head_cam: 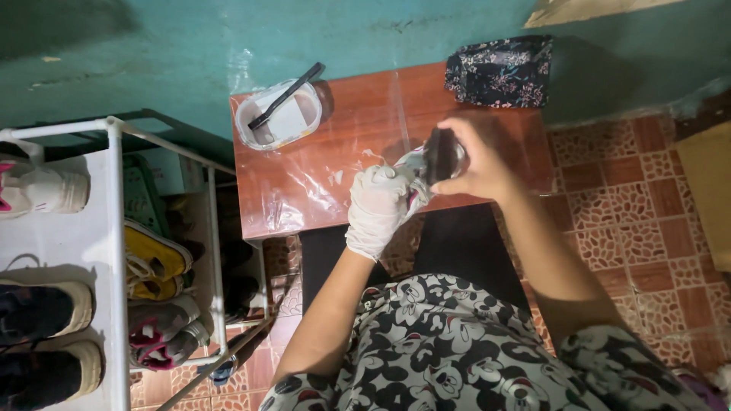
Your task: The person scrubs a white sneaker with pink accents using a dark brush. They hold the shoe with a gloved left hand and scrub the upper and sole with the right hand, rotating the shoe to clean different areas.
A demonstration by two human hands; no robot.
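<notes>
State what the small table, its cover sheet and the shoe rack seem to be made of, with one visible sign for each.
Small table: probably wood or wood laminate, reddish-brown with faint grain. Cover sheet: thin clear plastic, since it wrinkles and glints. Shoe rack: white tubes, painted metal or plastic; the look leaves it open.

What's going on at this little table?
A person sits at a small brown table covered with clear plastic. The left hand, in a white glove, holds a small white shoe, while the bare right hand presses a dark brush or cloth against it. A white tub with a black brush in it stands at the far left corner. A shoe rack stands to the left.
</notes>
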